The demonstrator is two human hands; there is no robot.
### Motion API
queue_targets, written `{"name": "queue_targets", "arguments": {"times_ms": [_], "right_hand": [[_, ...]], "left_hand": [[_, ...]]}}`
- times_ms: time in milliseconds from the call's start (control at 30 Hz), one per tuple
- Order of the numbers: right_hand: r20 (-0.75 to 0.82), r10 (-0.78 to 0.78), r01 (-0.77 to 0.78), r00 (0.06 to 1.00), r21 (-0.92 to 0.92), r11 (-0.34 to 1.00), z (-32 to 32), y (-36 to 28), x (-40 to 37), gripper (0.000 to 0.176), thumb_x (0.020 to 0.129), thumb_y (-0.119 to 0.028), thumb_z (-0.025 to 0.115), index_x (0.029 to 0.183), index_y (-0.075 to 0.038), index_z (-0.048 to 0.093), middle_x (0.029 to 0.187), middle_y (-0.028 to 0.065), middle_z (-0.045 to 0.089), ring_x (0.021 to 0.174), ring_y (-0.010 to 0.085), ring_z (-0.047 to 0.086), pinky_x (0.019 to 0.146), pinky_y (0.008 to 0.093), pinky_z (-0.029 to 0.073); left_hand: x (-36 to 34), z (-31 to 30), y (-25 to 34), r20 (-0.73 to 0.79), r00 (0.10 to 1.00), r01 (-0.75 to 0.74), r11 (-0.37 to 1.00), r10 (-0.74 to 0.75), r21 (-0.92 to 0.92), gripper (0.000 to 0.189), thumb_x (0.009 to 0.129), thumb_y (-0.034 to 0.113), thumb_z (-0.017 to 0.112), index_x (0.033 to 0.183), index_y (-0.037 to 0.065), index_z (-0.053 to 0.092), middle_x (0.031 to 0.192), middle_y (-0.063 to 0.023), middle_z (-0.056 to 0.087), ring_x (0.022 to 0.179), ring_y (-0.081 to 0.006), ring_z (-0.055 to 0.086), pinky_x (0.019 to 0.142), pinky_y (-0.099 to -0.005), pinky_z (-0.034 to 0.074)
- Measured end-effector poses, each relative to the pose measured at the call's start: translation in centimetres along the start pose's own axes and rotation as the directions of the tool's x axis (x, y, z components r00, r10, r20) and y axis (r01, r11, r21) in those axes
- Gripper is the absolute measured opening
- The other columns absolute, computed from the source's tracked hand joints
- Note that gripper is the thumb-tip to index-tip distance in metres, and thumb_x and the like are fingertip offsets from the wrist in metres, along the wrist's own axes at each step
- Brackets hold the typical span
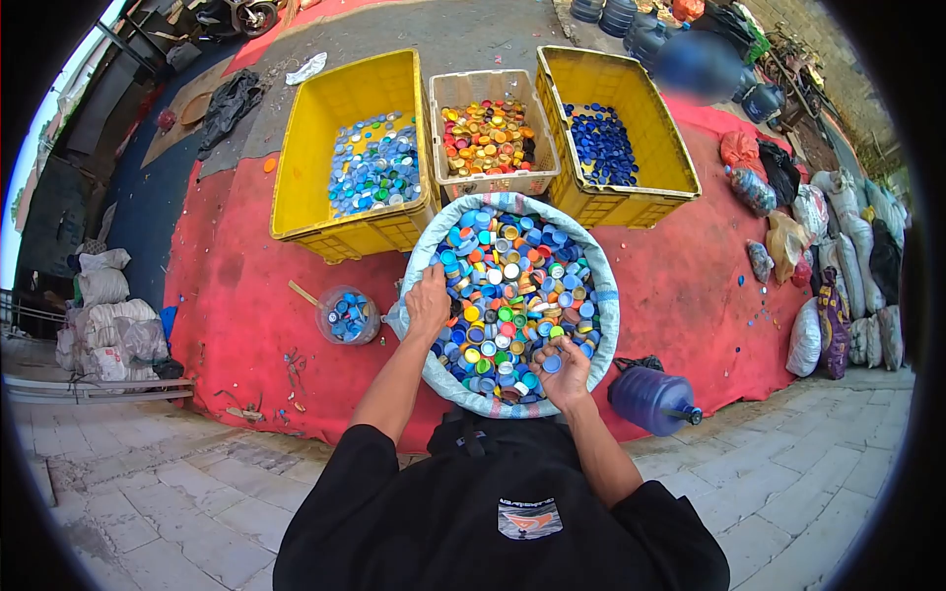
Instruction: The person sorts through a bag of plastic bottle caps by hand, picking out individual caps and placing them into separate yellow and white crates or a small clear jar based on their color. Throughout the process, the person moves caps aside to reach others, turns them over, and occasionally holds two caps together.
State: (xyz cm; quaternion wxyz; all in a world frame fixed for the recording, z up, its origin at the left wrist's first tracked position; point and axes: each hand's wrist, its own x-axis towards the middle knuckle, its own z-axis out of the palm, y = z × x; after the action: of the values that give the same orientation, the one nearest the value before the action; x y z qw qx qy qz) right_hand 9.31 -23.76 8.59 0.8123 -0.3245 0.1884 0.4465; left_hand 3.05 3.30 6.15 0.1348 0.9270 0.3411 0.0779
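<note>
A large round sack [603,286] with a rolled-down pale rim stands before me, full of mixed-colour plastic bottle caps [507,313]. Over its left side is my left hand [427,305], fingers curled; what they hold, if anything, is hidden. At the lower right of the sack, my right hand [570,379] pinches a light blue bottle cap [552,364] just above the pile. Beyond the sack stand a yellow crate [296,187] with light blue caps, a whitish crate [493,183] with yellow, orange and red caps, and another yellow crate [641,187] with dark blue caps.
A clear tub [361,333] of blue caps with a stick sits left of the sack on the red mat [241,335]. A blue water jug [650,399] lies to the right. Filled sacks [852,271] line the right edge; white bundles [108,325] are piled at left.
</note>
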Motion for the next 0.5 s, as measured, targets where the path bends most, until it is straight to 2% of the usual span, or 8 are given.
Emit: {"name": "queue_targets", "arguments": {"times_ms": [67, 267, 367, 467, 500], "right_hand": [[0.002, -0.011, 0.011, 1.0, -0.01, 1.0, 0.2, 0.0, 0.0, 0.019, 0.084, -0.032, 0.061, 0.082, -0.014, 0.055, 0.073, 0.0, 0.051, 0.071, 0.0169, 0.052, 0.065, 0.0336, 0.042], [-0.008, 0.005, -0.005, 1.0, -0.007, 1.0, 0.2, -0.1, 0.1, 0.015, 0.084, -0.028, 0.06, 0.084, -0.013, 0.057, 0.071, -0.0011, 0.053, 0.07, 0.0159, 0.054, 0.064, 0.0332, 0.043], [-0.017, 0.022, -0.022, 1.0, -0.032, 0.999, -0.2, -0.1, 0.4, 0.015, 0.084, -0.028, 0.061, 0.086, -0.013, 0.057, 0.072, -0.0011, 0.053, 0.069, 0.0157, 0.053, 0.064, 0.0331, 0.043], [-0.027, 0.034, -0.035, 0.999, -0.038, 0.999, -0.1, 0.1, 0.7, 0.016, 0.084, -0.028, 0.061, 0.088, -0.013, 0.056, 0.072, -0.0013, 0.052, 0.068, 0.0152, 0.053, 0.063, 0.0322, 0.042], [-0.026, 0.039, -0.041, 0.999, -0.058, 0.997, 0.1, 0.1, 0.9, 0.016, 0.084, -0.027, 0.061, 0.088, -0.013, 0.056, 0.071, -0.0013, 0.052, 0.068, 0.015, 0.053, 0.063, 0.0318, 0.042]], "left_hand": [[0.6, 0.1, 0.0, 0.012, 0.999, -0.034, 0.997, 0.033, 0.072, 0.022, 0.077, 0.001, 0.057, 0.098, 0.004, 0.052, 0.093, -0.0162, 0.064, 0.078, -0.0359, 0.066, 0.064, -0.0479, 0.053], [1.0, 1.8, -0.9, 0.028, 1.0, -0.016, 0.995, 0.013, 0.103, 0.021, 0.077, 0.001, 0.057, 0.097, 0.003, 0.052, 0.085, -0.0175, 0.067, 0.076, -0.0368, 0.067, 0.062, -0.0482, 0.052], [0.5, 1.0, -0.5, 0.024, 1.0, -0.012, 0.999, 0.011, 0.048, 0.017, 0.077, 0.002, 0.057, 0.093, 0.003, 0.052, 0.086, -0.0181, 0.067, 0.074, -0.0376, 0.066, 0.062, -0.0478, 0.052], [-0.9, 1.1, 0.0, 0.037, 0.998, 0.05, 0.994, -0.047, -0.093, 0.024, 0.078, 0.002, 0.058, 0.101, 0.001, 0.055, 0.086, -0.0195, 0.066, 0.076, -0.0387, 0.065, 0.064, -0.0477, 0.052], [-1.9, 1.2, 0.2, 0.016, 0.999, 0.054, 0.979, -0.052, -0.196, 0.026, 0.08, 0.002, 0.057, 0.106, 0.001, 0.055, 0.086, -0.0181, 0.066, 0.076, -0.0363, 0.065, 0.064, -0.0455, 0.052]]}}
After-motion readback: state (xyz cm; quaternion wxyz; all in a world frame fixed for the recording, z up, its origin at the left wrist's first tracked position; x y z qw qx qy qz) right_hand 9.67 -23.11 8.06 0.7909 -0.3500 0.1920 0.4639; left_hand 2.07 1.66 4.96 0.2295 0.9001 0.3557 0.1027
